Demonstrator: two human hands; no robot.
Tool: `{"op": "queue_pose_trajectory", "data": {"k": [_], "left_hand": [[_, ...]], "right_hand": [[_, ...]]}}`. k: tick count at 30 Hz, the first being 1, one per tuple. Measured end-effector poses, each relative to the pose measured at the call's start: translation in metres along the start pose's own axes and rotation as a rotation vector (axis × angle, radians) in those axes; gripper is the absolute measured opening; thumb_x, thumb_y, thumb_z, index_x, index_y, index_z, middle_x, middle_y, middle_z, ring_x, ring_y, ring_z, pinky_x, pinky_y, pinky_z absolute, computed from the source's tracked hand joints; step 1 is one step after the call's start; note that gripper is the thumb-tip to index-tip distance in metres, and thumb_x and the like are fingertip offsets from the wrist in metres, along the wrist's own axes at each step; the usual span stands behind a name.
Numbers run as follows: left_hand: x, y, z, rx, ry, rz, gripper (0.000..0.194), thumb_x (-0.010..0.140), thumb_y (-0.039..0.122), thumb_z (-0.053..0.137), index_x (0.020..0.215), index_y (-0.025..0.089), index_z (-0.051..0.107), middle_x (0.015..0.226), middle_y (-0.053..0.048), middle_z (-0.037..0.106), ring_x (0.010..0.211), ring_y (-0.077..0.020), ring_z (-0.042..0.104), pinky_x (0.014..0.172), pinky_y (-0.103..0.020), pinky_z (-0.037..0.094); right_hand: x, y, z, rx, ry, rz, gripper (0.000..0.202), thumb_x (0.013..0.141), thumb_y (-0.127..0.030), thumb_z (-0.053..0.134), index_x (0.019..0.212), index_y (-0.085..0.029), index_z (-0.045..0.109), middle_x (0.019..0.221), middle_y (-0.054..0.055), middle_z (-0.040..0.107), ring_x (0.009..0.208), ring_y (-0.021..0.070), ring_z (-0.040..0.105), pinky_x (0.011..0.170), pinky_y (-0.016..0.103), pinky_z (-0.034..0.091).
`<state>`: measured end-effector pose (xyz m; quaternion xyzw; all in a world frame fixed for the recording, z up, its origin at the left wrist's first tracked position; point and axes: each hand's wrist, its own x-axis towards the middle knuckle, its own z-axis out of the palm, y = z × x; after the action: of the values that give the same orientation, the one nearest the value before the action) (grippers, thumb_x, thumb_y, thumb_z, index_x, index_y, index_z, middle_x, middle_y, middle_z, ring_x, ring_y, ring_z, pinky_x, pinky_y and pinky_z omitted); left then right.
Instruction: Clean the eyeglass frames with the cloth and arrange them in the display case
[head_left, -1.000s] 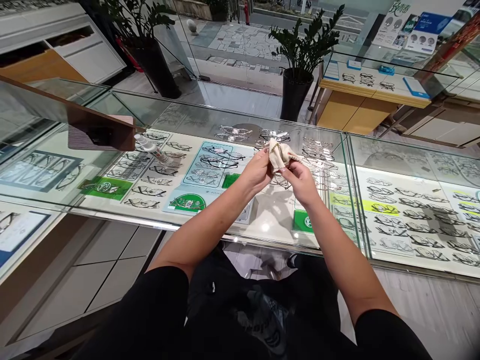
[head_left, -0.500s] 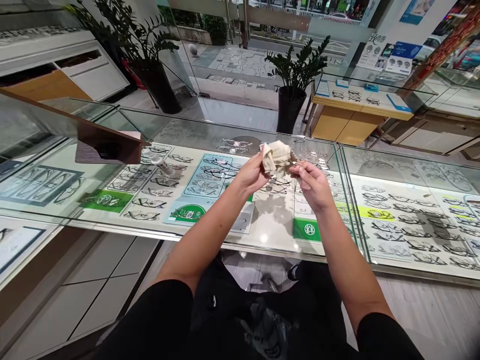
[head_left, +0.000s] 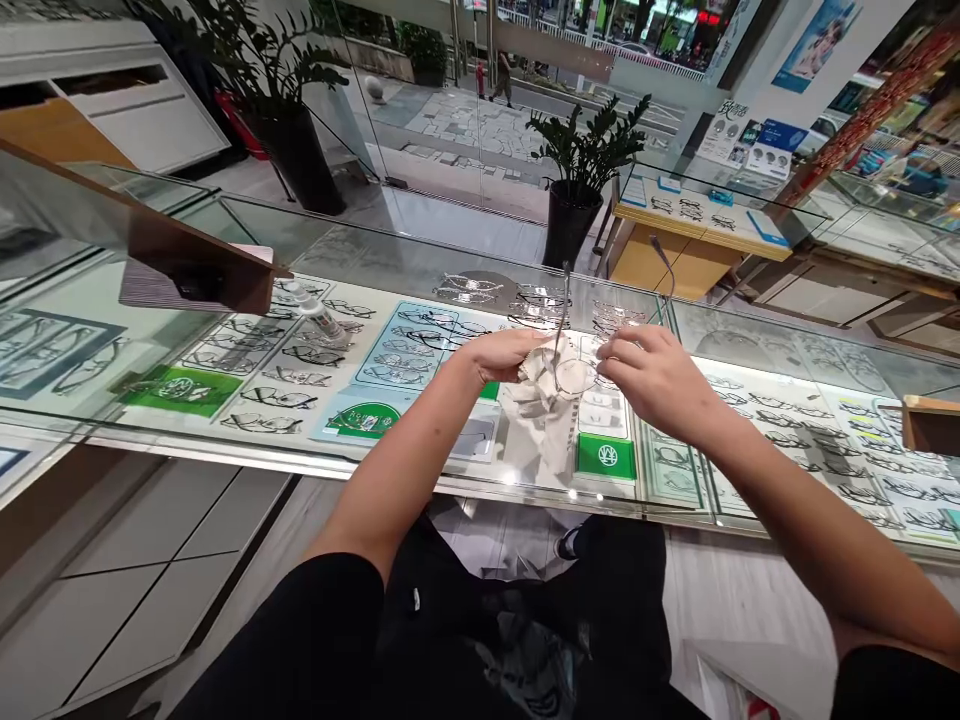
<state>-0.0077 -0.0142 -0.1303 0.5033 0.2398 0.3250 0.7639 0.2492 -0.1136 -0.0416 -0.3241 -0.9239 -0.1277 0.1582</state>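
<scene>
Eyeglasses (head_left: 576, 377) have emerged, temples (head_left: 564, 305) pointing up and away, long axis crosswise, hands (head_left: 656, 388) clamped on them and the cloth (head_left: 540, 372).

A leafy plant (head_left: 587, 150) stood in a tall black pot (head_left: 571, 222) near a yellow wooden cabinet (head_left: 641, 262). A long blue poster (head_left: 816, 45) hung behind.

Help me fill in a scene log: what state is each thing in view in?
Left hand: closed on the cloth
Cloth: crumpled, bunched against the glasses
Glasses: arms unfolded, pointing up
Right hand: fingers bent, beside the glasses; grip unclear
Bottle: set down, in neither hand
Display glasses: laid out in rows
Potted plants: upright, leafy
</scene>
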Motion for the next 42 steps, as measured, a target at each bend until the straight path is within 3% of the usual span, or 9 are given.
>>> {"op": "queue_pose_trajectory", "data": {"k": [5, 11, 14, 18, 21, 25, 31, 37, 42], "left_hand": [[-0.004, 0.009, 0.013, 0.1, -0.291, -0.278, 0.056, 0.067, 0.055, 0.101, 0.063, 0.017, 0.06, 0.052, 0.004, 0.042, 0.041, -0.0057, 0.031, 0.036, -0.021, 0.02], [-0.004, 0.008, 0.028, 0.067, -0.349, -0.281, 0.058, 0.059, 0.051, 0.106, 0.066, 0.013, 0.062, 0.057, 0.002, 0.053, 0.048, -0.0059, 0.043, 0.043, -0.019, 0.03], [-0.001, 0.005, 0.029, 0.004, -0.235, -0.194, 0.055, 0.062, 0.05, 0.105, 0.079, 0.011, 0.07, 0.068, -0.003, 0.065, 0.057, -0.0097, 0.056, 0.052, -0.02, 0.042], [0.002, 0.003, 0.027, 0.023, -0.08, -0.08, 0.057, 0.064, 0.05, 0.103, 0.092, 0.01, 0.075, 0.08, -0.006, 0.071, 0.065, -0.0123, 0.062, 0.059, -0.022, 0.047], [0.003, 0.002, 0.027, 0.107, -0.025, 0.008, 0.055, 0.064, 0.05, 0.102, 0.088, 0.011, 0.072, 0.075, -0.001, 0.066, 0.062, -0.0092, 0.055, 0.057, -0.021, 0.04], [0.005, -0.002, 0.03, 0.216, 0.008, 0.037, 0.054, 0.064, 0.052, 0.099, 0.081, 0.014, 0.064, 0.067, 0.004, 0.053, 0.057, -0.0069, 0.041, 0.053, -0.02, 0.028], [0.007, -0.009, 0.032, 0.312, 0.036, 0.035, 0.057, 0.067, 0.055, 0.097, 0.07, 0.018, 0.053, 0.062, 0.007, 0.038, 0.056, -0.0068, 0.031, 0.054, -0.024, 0.019], [0.007, -0.007, 0.023, 0.371, -0.094, -0.119, 0.06, 0.075, 0.053, 0.093, 0.064, 0.021, 0.043, 0.058, 0.007, 0.033, 0.054, -0.0067, 0.024, 0.054, -0.027, 0.016], [0.01, -0.01, 0.03, 0.237, -0.054, -0.098, 0.053, 0.066, 0.05, 0.098, 0.084, 0.017, 0.061, 0.074, 0.001, 0.057, 0.065, -0.0114, 0.048, 0.061, -0.025, 0.035]], "right_hand": [[0.008, -0.007, -0.014, -0.241, -0.102, -0.184, 0.029, 0.103, -0.003, 0.055, 0.096, -0.022, 0.076, 0.111, 0.007, 0.078, 0.119, 0.0296, 0.063, 0.108, 0.047, 0.045], [0.015, -0.005, -0.008, -0.348, -0.028, -0.225, 0.026, 0.103, -0.006, 0.057, 0.101, -0.021, 0.078, 0.117, 0.006, 0.079, 0.118, 0.0283, 0.064, 0.108, 0.046, 0.048], [0.009, -0.003, 0.008, -0.212, 0.265, -0.059, 0.027, 0.102, -0.009, 0.061, 0.119, -0.023, 0.077, 0.125, 0.008, 0.079, 0.116, 0.0285, 0.066, 0.1, 0.046, 0.051], [0.01, 0.0, 0.044, 0.28, 0.634, 0.477, 0.016, 0.102, -0.029, 0.064, 0.104, -0.023, 0.079, 0.093, 0.007, 0.076, 0.087, 0.0243, 0.065, 0.083, 0.043, 0.051], [0.024, 0.004, 0.075, 0.864, 0.562, 0.75, 0.028, 0.095, -0.05, 0.073, 0.092, -0.024, 0.08, 0.091, 0.005, 0.077, 0.081, 0.0213, 0.064, 0.077, 0.038, 0.052], [0.037, 0.008, 0.105, 1.346, 0.517, 0.84, 0.04, 0.076, -0.063, 0.09, 0.078, -0.024, 0.08, 0.087, 0.004, 0.078, 0.081, 0.0204, 0.065, 0.077, 0.035, 0.052], [0.024, 0.014, 0.116, 1.455, 0.504, 0.815, 0.039, 0.074, -0.061, 0.095, 0.076, -0.025, 0.081, 0.085, 0.003, 0.078, 0.083, 0.0205, 0.067, 0.083, 0.035, 0.054], [0.018, 0.019, 0.12, 1.477, 0.334, 0.74, 0.042, 0.075, -0.063, 0.094, 0.076, -0.024, 0.081, 0.081, 0.003, 0.075, 0.08, 0.0204, 0.066, 0.077, 0.035, 0.053], [0.02, 0.015, 0.128, 1.463, 0.462, 0.811, 0.042, 0.077, -0.065, 0.092, 0.078, -0.025, 0.079, 0.083, 0.002, 0.075, 0.079, 0.0195, 0.063, 0.075, 0.033, 0.052]]}}
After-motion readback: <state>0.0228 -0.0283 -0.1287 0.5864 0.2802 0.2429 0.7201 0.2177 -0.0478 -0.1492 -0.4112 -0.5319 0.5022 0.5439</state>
